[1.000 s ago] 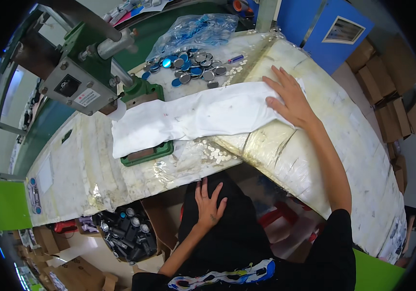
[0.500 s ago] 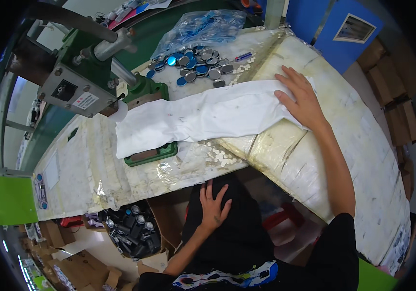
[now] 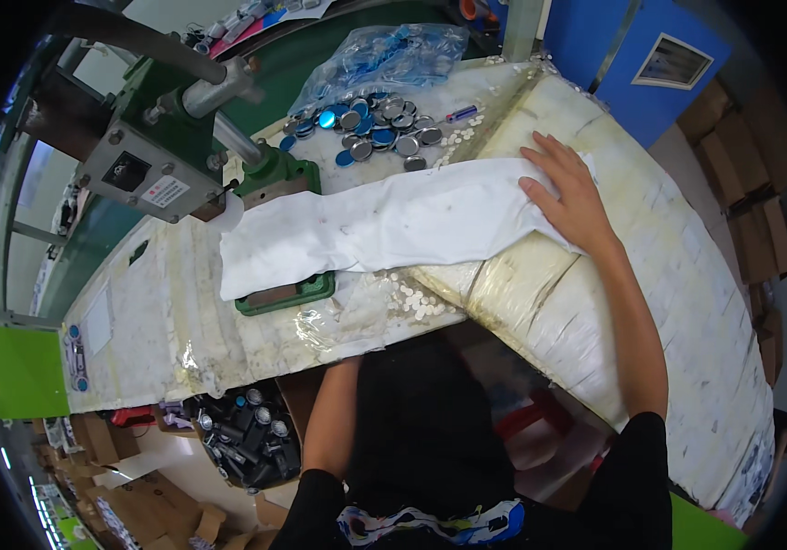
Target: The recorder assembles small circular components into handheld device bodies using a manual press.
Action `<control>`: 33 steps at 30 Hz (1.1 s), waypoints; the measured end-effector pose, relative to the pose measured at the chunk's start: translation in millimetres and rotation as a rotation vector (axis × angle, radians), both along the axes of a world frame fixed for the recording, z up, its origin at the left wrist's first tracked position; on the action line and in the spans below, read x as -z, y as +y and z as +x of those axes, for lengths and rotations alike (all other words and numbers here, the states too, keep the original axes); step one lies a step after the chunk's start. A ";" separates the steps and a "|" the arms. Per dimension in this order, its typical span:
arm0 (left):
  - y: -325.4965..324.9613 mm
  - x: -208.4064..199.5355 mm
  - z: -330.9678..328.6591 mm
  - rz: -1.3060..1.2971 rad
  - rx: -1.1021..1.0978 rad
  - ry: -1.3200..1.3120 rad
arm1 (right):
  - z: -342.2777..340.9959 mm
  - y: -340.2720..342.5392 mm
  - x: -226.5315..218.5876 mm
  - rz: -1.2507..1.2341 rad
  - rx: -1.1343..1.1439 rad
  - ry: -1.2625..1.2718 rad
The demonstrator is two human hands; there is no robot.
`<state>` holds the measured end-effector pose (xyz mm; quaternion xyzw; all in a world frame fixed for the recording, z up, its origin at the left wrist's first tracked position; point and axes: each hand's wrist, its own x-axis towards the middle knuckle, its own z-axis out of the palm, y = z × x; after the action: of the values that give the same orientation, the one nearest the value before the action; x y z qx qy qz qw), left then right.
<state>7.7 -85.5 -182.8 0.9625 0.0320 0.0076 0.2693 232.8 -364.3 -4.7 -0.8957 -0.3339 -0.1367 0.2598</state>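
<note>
A long white cloth lies across the worktable, its left end draped over the green base of a hand press. My right hand rests on the cloth's right end, fingers stretched out flat. The press head, a grey metal block, stands just above and behind the cloth's left end. Under it shows a pale round piece. My left forearm reaches beneath the table's front edge, and the left hand itself is hidden there.
Several silver and blue round caps lie behind the cloth, next to a clear plastic bag. Small white discs are scattered near the front edge. A box of black cylindrical parts stands below at left. A blue panel rises at the far right.
My left hand, which lay spread over my lap at the table edge, has slid forward under the table and out of sight. My right hand stays on the cloth.
</note>
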 end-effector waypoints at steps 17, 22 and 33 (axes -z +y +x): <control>-109.7 -113.5 6.5 0.351 1.274 0.393 | 29.1 37.4 -37.3 0.147 0.042 0.123; -133.1 -80.2 39.3 -0.091 1.081 0.391 | 91.0 120.7 -72.4 0.291 -0.161 0.118; -120.4 -81.2 42.8 -0.638 0.697 0.580 | 155.4 229.2 -41.6 -0.026 -0.152 0.028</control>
<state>50.5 -205.9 -101.6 0.7493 -0.2150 -0.3575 0.5142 388.1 -135.2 36.8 -0.8730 -0.3988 -0.0997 0.2624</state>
